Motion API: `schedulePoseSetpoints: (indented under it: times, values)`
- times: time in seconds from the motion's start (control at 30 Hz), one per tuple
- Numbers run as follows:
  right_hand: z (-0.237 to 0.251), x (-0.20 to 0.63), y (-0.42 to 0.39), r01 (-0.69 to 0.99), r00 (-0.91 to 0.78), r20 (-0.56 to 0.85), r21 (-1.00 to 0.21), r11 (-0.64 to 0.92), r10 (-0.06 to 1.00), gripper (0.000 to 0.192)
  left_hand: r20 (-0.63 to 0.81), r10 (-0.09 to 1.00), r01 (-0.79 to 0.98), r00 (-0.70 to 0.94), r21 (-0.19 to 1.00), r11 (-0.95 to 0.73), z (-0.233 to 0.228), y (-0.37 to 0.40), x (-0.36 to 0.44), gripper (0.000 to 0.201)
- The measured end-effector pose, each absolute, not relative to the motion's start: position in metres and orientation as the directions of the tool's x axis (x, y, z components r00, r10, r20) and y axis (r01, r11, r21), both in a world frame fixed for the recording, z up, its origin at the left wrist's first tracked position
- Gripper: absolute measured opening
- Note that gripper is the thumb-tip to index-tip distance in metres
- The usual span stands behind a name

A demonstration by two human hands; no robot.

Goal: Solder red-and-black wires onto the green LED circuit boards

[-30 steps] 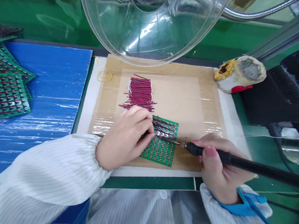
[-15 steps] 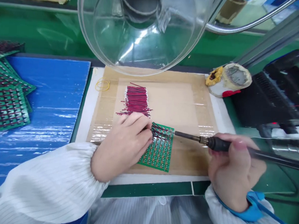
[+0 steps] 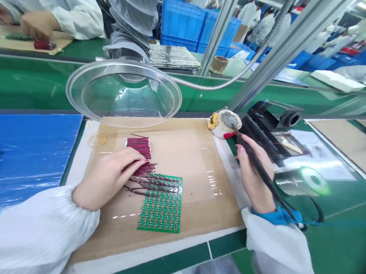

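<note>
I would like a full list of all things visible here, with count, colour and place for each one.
circuit board: one, green, on the brown mat, near edge
wire pile: many, red, on the mat under the left fingers
rubber band: one, yellow, mat's far left corner
brown mat: one, table centre
clear dome: one, above the mat
tip cleaner: one, white and yellow, mat's far right corner
blue sheet: one, left
soldering iron: one, black, in the right hand
left hand: on the wires
right hand: gripping the iron

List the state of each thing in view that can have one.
Left hand: resting on the red wires, fingers flat.
Right hand: gripping the soldering iron, tip at the sponge holder.
Green board: flat on the mat, some wires attached.
Clear hood: hanging above the mat.
</note>
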State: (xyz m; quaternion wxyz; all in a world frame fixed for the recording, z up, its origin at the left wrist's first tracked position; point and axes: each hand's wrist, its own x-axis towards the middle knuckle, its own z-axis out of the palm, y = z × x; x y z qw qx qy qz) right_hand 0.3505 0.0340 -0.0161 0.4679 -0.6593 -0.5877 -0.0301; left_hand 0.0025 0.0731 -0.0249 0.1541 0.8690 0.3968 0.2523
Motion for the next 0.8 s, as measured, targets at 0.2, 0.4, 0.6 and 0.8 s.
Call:
schedulePoseSetpoints:
  times: [0.2, 0.4, 0.6, 0.8]
  values:
    - [-0.02, 0.351, 0.031, 0.805, 0.359, 0.499, -0.593, 0.009, 0.789, 0.038, 0.377, 0.812, 0.621, 0.445, 0.524, -0.583, -0.023, 0.066, 0.005, 0.017]
    - [-0.008, 0.32, 0.006, 0.636, 0.507, 0.42, -0.771, 0.002, 0.753, 0.045, 0.337, 0.855, 0.615, 0.394, 0.596, -0.517, -0.026, 0.065, 0.0, 0.015]
    - [-0.006, 0.296, -0.015, 0.611, 0.508, 0.353, -0.791, -0.04, 0.786, 0.041, 0.347, 0.857, 0.597, 0.38, 0.616, -0.514, -0.021, 0.064, -0.005, 0.012]
    - [-0.021, 0.287, -0.022, 0.538, 0.432, 0.421, -0.83, 0.146, 0.798, 0.03, 0.44, 0.799, 0.56, 0.41, 0.571, -0.601, -0.016, 0.057, 0.002, 0.012]
